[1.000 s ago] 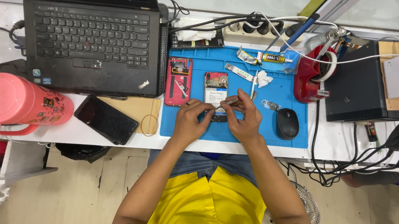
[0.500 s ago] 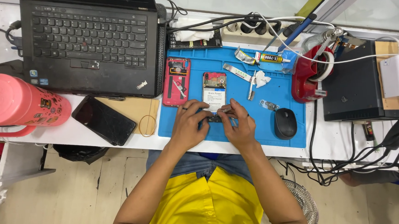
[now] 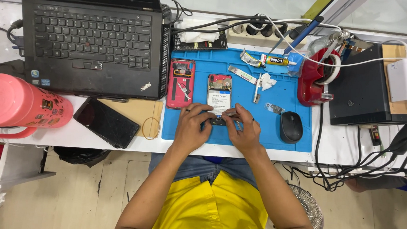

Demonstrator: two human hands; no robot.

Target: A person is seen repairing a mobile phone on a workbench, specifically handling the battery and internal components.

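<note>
Left on the bench (image 3: 121,146): pink bottle (image 3: 22,105), laptop (image 3: 93,41), dark phone (image 3: 105,123). On the blue mat (image 3: 260,134), an emptied red phone shell (image 3: 180,83). Near the mat's front edge, left hand (image 3: 193,131) and right hand (image 3: 244,131) both pinch the opened phone (image 3: 220,102), battery exposed. Judged light, stiff, fragile; best held by its edges. Mouse (image 3: 291,127) to the right.

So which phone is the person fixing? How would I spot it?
Find the big blue mat right of the black laptop. Two opened phones lie on it; the one being worked on is the right one, its lower end under both hands, left hand and right hand. It shows a white battery, while its neighbour is all red.
</note>
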